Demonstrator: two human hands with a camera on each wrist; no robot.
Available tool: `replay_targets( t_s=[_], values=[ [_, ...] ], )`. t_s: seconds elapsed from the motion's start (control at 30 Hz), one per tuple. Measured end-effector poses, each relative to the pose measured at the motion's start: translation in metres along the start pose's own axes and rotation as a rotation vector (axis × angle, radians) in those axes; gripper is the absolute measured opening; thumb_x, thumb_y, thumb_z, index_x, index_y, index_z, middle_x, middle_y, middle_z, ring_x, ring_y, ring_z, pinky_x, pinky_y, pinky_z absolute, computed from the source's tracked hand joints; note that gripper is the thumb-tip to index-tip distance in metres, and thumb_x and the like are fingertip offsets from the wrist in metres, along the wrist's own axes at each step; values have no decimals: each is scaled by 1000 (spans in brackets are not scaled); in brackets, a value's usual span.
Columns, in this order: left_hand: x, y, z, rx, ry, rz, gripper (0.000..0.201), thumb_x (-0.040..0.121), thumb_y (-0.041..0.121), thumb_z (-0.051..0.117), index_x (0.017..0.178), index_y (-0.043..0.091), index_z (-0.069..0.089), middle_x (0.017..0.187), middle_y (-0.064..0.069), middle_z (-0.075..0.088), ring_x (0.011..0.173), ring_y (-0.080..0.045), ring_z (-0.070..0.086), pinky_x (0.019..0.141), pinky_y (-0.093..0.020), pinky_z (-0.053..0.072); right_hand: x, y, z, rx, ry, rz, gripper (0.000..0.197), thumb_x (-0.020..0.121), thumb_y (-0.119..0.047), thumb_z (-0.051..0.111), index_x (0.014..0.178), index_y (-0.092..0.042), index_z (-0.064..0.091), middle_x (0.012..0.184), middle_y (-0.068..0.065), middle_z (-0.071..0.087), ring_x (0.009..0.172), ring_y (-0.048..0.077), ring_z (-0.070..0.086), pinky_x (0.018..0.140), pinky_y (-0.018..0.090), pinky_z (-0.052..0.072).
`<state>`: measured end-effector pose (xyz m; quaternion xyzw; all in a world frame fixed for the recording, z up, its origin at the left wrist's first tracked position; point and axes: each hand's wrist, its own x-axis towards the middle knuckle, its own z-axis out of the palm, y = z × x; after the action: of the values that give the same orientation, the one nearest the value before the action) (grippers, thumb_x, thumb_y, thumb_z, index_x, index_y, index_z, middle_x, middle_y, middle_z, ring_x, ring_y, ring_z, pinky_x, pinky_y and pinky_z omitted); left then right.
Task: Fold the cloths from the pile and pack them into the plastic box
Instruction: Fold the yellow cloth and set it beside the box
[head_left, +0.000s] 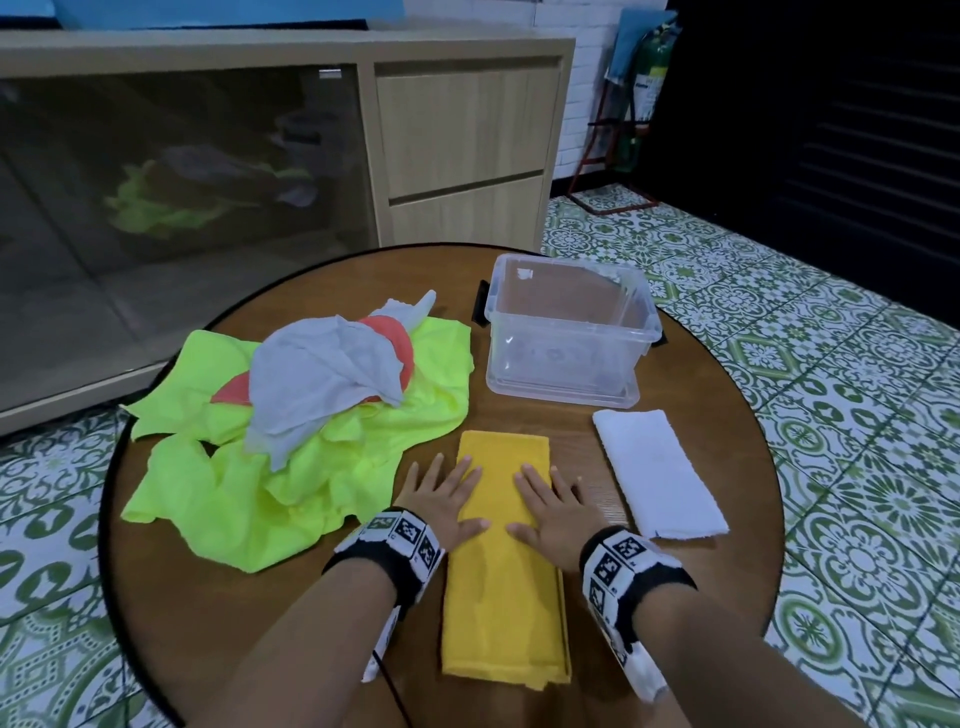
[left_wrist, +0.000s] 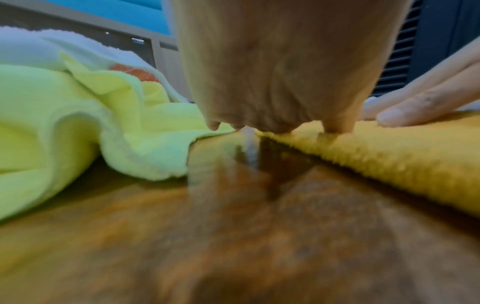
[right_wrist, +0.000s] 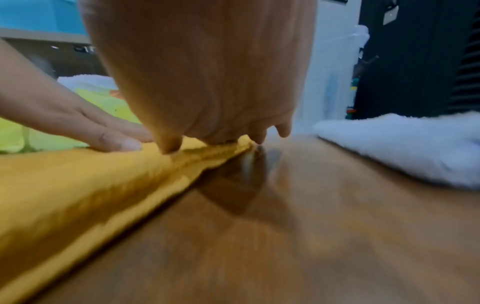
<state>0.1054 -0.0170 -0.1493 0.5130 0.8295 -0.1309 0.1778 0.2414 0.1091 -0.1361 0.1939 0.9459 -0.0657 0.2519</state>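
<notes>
a folded cloth (head_left: 503, 582) lay lengthwise on the round table (head_left: 727, 467), nearest the person. the left hand (head_left: 440, 501) rested flat on its left edge and the right hand (head_left: 551, 506) flat on its right edge, side by side. left of it and farther back sat the pile of cloths (head_left: 311, 415). right of it lay a second folded cloth (head_left: 657, 473), apart from the first. behind both stood the plastic box (head_left: 566, 332), apparently with nothing inside, at the table's far right.
</notes>
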Motion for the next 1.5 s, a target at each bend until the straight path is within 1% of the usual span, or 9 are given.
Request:
replay_targets(
  t_s=[0.17, 0.3, 0.37, 0.47, 0.57, 0.63, 0.77, 1.17, 1.5],
  values=[
    [1, 5, -7, -6, 72, 111, 127, 46, 80, -36, 149, 11, -8, 152, 2, -21, 145, -21, -13, 118, -41, -2, 19, 0, -28, -117, 138, -63, 60, 102, -41, 15, 151, -13, -5, 158, 4, -14, 146, 24, -14, 117, 41, -8],
    [-11, 9, 24, -110, 180, 50, 93, 87, 70, -6, 145, 6, 28, 143, -4, 37, 126, -19, 51, 96, -31, 47, 41, 4, -29, -79, 17, -197, 88, 75, -64, -12, 150, -17, -9, 158, -1, -15, 145, 19, -14, 117, 37, -6],
    [-12, 2, 38, -128, 119, 62, 86, 90, 68, 6, 150, 7, 4, 146, -6, 39, 136, -24, 36, 110, -28, 25, 49, 10, -33, -83, 0, -178, 108, 54, -66, -21, 150, -18, -11, 158, -3, -16, 145, 18, -14, 117, 37, -6],
    [-16, -5, 37, -120, 109, 97, 79, 91, 66, 8, 150, 13, 14, 141, -8, 47, 137, -25, 26, 112, -34, 5, 51, 14, -43, -122, 27, -102, 74, 90, -58, -4, 150, -15, -9, 158, -1, -16, 146, 23, -14, 118, 40, -5],
    [-19, -9, 23, -23, 150, 126, 74, 94, 61, 3, 126, 19, 56, 127, -3, 62, 121, -22, 54, 102, -37, 37, 39, 13, -53, -121, 107, -83, 55, 103, -29, 23, 151, -14, 0, 159, 3, -11, 146, 25, -8, 119, 40, -1],
    [-24, -5, 10, -3, 238, 127, 81, 94, 58, -4, 120, 23, 65, 129, -1, 60, 120, -19, 57, 93, -34, 50, 29, 14, -52, -98, 161, -85, 53, 102, -19, 28, 151, -15, 9, 159, 5, -3, 147, 24, 2, 118, 38, 6],
    [-10, -1, -12, -113, 191, 106, 56, 95, 45, 16, 144, 23, 32, 157, 0, 11, 146, -19, 9, 117, -36, 18, 26, 25, -43, 9, 249, 2, 50, 100, -12, 30, 148, -15, 19, 157, 4, 14, 142, 22, 22, 113, 36, 19],
    [64, -19, -57, -141, 116, -8, 68, 93, 17, 50, 150, 20, 13, 152, -5, 24, 132, -26, 35, 99, -37, 40, 60, 31, -69, 86, 121, 67, 57, 92, -29, 51, 144, -16, 30, 144, 10, 37, 132, 29, 34, 105, 42, 31],
    [81, -21, -75, -153, 277, -112, 25, 90, 10, 48, 113, 13, 56, 114, -8, 49, 108, -27, 51, 69, -34, 41, 68, 34, -81, 146, 329, 46, 30, 87, -6, 45, 116, -12, 52, 121, 8, 52, 114, 27, 51, 83, 36, 45]
  ],
)
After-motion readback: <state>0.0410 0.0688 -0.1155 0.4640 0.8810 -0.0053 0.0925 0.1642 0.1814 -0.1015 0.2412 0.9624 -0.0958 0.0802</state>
